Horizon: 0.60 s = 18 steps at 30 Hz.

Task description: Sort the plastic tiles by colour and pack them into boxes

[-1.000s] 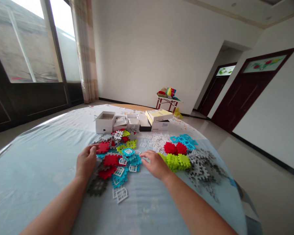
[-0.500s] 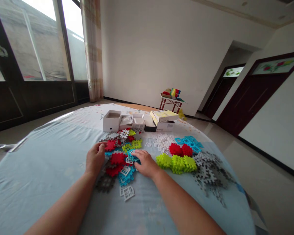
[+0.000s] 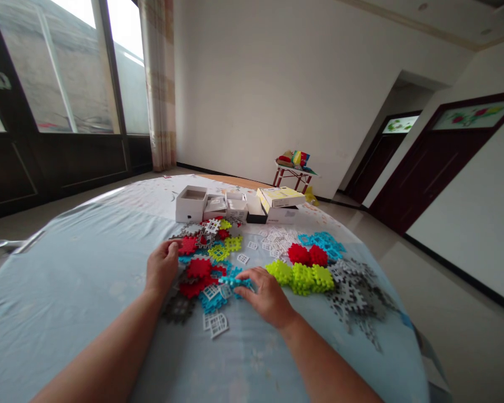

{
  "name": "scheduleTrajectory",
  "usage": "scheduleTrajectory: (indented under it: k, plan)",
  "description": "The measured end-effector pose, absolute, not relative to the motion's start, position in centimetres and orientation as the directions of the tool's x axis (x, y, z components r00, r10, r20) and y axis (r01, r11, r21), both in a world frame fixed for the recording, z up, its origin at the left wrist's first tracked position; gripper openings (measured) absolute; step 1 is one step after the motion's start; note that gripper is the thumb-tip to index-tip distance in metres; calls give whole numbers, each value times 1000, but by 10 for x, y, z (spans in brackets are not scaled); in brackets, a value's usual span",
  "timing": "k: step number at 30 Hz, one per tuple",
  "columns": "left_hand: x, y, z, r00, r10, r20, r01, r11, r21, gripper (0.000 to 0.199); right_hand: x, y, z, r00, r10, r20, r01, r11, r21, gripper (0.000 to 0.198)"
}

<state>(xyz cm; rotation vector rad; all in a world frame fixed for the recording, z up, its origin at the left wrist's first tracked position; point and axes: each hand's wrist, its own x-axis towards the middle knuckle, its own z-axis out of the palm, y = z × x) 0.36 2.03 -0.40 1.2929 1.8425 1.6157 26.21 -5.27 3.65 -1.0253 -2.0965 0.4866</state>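
Observation:
Between the thumb and fingers of my right hand (image 3: 262, 294) is a blue interlocking tile (image 3: 231, 281), raised a little at the right side of a mixed pile. My left hand (image 3: 163, 266) is closed at the pile's left edge, its fingertips against a red interlocking tile (image 3: 188, 245); whether they grip it is hidden. More red tiles (image 3: 199, 267), blue tiles (image 3: 213, 303) and dark grey tiles (image 3: 178, 309) lie between the hands. White window pieces (image 3: 219, 324) rest at the near end of the pile, and a single white window piece (image 3: 243, 258) lies beyond my right fingers.
Sorted heaps stand to the right: green tiles (image 3: 304, 278), red tiles (image 3: 306, 254), blue tiles (image 3: 325, 244), grey tiles (image 3: 357, 288) and white window pieces (image 3: 279, 239). Open white boxes (image 3: 191, 210) line the back. A pale blue cloth (image 3: 88, 280) covers the round table.
My right hand has drawn slightly right and toward me, lifting a blue tile from the pile. A white window piece now lies apart beyond it. My left hand has stayed in place.

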Motion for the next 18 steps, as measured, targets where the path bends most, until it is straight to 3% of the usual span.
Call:
scheduleTrajectory:
  k: [5, 8, 13, 18]
  plan:
    - [4, 17, -1, -508, 815, 278, 394, -67, 917, 37, 264, -50, 33, -254, 921, 296, 394, 378, -838, 28]
    - [5, 15, 2, -509, 815, 276, 400, -60, 914, 37, 267, -45, 27, -228, 946, 231, 342, 300, -891, 34]
    - [6, 14, 5, -514, 811, 279, 416, -49, 908, 35, 269, -44, 22, -280, 936, 212, 418, 317, -851, 32]
    - [7, 13, 7, -514, 812, 278, 424, -41, 905, 34, 271, -45, 28, -242, 876, 417, 509, 480, -714, 25]
